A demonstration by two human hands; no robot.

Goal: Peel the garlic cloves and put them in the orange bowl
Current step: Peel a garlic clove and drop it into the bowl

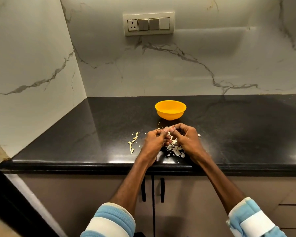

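Peeling step in hand: left hand [155, 140] and right hand [186, 137] are both curled, fingers [166, 129] pinched together on something small, judged a garlic clove, mostly hidden. Skin scraps [175, 150] lie on the table [246, 134] right under the fingers, with more peel bits [132, 142] to their left. The orange bowl [170, 110] sits just beyond the fingers; next likely needs the skin pulled clear, then a short forward reach to drop the clove in

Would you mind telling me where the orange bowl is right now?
In the head view, the orange bowl stands near the middle of the black counter, just beyond the left hand and right hand.
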